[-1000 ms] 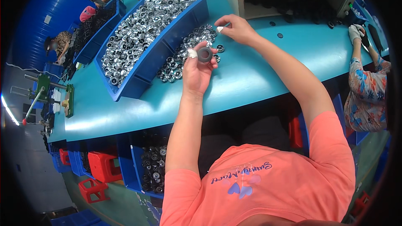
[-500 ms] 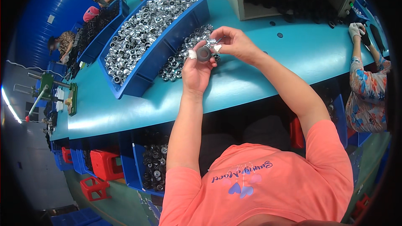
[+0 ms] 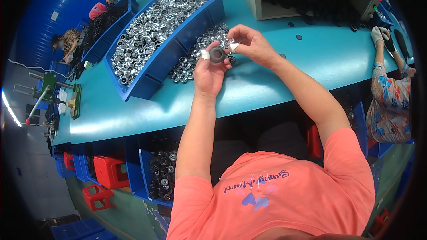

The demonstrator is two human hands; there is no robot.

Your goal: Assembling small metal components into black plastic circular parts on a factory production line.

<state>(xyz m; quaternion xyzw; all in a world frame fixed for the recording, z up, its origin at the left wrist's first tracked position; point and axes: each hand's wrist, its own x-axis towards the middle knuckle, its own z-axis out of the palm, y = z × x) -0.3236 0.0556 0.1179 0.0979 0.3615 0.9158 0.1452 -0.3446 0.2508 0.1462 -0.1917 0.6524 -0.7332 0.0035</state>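
Observation:
My left hand (image 3: pixel 209 74) grips a dark grey rubber ring (image 3: pixel 217 54) between its thumb and fingers, with the ring's hole facing up toward me. White tape wraps the left thumb. Close by on the right, my right hand (image 3: pixel 254 48) is closed in a pinch, also with white tape at a fingertip. Something small and shiny shows at its fingertips, but I cannot make out what it is. Beneath and behind both hands lies a loose pile of shiny wheel-like parts (image 3: pixel 183 70) on the teal table (image 3: pixel 275 80).
Left of my hands stands a long blue bin (image 3: pixel 153 78) heaped with similar shiny parts. A grey box-shaped machine (image 3: pixel 253 0) with black pieces inside is at the back right. A green hand press (image 3: pixel 76 101) stands far left. Co-workers sit around, one gloved (image 3: pixel 378 34) at right.
The ring has turned slightly, and its hole shows more plainly. My right hand has shifted a little to the right. The far-left co-workers' hands have moved.

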